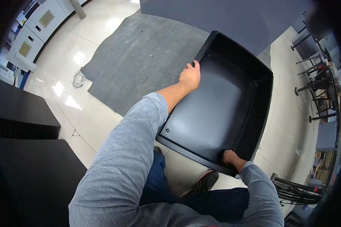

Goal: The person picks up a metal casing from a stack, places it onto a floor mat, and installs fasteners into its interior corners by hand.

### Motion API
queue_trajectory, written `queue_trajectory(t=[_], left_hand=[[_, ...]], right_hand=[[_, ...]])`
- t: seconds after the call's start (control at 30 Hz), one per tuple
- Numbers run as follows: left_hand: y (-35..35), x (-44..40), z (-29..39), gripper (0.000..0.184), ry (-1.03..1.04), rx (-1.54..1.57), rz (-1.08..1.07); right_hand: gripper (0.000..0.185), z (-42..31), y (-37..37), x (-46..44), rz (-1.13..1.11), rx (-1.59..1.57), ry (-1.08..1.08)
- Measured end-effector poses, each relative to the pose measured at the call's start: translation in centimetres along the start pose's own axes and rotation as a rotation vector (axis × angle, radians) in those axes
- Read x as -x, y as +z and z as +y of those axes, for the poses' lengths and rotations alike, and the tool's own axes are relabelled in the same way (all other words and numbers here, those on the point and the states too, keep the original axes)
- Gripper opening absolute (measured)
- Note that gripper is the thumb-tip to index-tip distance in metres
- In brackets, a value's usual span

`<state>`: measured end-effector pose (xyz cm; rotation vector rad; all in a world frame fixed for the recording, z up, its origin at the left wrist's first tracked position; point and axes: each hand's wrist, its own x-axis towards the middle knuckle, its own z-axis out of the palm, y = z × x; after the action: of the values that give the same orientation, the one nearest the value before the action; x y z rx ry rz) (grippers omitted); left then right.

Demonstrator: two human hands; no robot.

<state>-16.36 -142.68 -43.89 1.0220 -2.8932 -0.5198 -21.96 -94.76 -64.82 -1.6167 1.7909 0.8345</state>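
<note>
A large black open box (212, 102) with raised walls lies tilted in front of me, its inside facing up. My left hand (190, 75) grips the box's left wall, with the fingers curled over the edge. Near the box's lower right corner, my right hand (230, 157) is closed inside the wall; its fingertips and anything between them are hidden. A small dark round fitting (168, 130) shows at the box's lower left corner.
Under and beyond the box lies a grey mat (129, 56) on a tiled floor. A large grey panel (223, 19) stands behind. Black boxes (30, 162) are at the left, crumpled wrap (78, 79) beside the mat, and black metal frames (310, 72) at the right.
</note>
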Motion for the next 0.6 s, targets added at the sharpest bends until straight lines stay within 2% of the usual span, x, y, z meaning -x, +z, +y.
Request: queue_trajectory(t=[0.4, 0.6], left_hand=[[-0.6, 0.2, 0.3, 0.077, -0.020, -0.009, -0.047], [0.0, 0.0, 0.2, 0.078, -0.023, -0.004, -0.027]], right_hand=[[0.026, -0.6, 1.5, -0.9, -0.123, 0.089, -0.175], [0.020, -0.4, -2.1, 1.5, -0.089, -0.078, -0.061]])
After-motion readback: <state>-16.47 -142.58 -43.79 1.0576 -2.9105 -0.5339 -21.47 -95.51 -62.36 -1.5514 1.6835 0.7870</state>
